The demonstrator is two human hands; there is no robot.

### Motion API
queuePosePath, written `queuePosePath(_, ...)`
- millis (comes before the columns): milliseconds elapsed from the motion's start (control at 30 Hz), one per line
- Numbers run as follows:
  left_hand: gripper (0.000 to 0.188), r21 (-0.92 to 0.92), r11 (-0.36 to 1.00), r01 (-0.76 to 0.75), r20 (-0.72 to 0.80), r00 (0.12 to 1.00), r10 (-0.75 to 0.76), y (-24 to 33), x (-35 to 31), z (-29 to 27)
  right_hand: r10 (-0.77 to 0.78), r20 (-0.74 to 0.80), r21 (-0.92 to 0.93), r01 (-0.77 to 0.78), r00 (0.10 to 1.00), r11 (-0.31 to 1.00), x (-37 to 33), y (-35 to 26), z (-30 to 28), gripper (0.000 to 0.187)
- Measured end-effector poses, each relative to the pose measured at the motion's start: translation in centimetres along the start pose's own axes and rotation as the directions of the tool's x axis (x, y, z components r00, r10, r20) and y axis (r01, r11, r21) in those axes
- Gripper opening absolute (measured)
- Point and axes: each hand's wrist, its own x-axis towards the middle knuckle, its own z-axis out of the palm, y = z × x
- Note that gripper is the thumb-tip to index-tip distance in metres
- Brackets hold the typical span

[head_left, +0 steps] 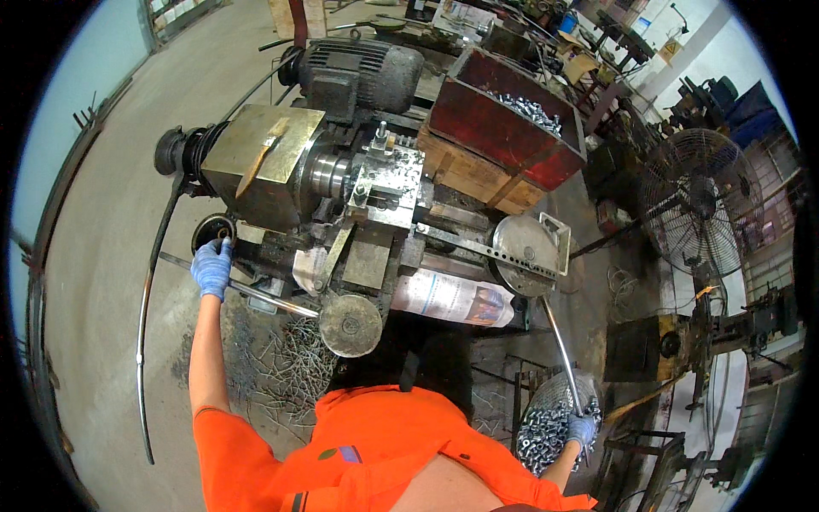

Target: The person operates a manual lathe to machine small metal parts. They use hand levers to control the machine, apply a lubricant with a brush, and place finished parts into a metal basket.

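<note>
My left hand, in a blue glove, is at the near edge of a round black cup-shaped part on the left of the machine. Its fingers are bent together, and what they hold, if anything, is hidden. Low on the right, my gloved right hand is closed around the lower part of a long metal lever. This lever slants down from a round metal disc. Behind the right hand is a round basket holding many small shiny metal parts.
A lathe-like machine fills the middle, with a brush on its cover. A second metal bar slants below my left hand. Behind stands a red bin of metal parts. A large fan is right; metal scrap litters the floor.
</note>
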Motion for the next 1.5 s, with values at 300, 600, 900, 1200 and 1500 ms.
queuePosePath(300,0.037,0.012,1.000,0.007,0.025,1.000,-0.007,-0.2,0.2,0.1,-0.031,-0.033,-0.028,0.030,0.999,0.999,-0.6,0.2,0.0,0.050)
queuePosePath(600,0.037,0.014,1.000,0.002,-0.001,1.000,-0.002,0.2,-0.1,-0.2,0.001,0.099,0.066,-0.007,0.995,0.998,-2.3,-0.9,-2.7,0.051)
queuePosePath(900,0.037,0.012,1.000,0.008,0.001,1.000,-0.008,0.0,-0.1,-0.1,0.018,0.064,0.061,-0.022,0.998,0.998,-2.6,-1.0,-2.3,0.049)
queuePosePath(1200,0.038,-0.021,1.000,0.016,0.023,1.000,-0.015,-0.1,0.0,0.0,0.023,0.062,0.053,-0.027,0.998,0.998,-1.8,0.3,-0.1,0.048)
queuePosePath(1500,0.039,-0.021,1.000,0.000,0.019,1.000,0.000,-0.4,0.2,0.3,0.029,0.108,0.085,-0.038,0.994,0.996,-3.9,-1.5,-3.3,0.044)
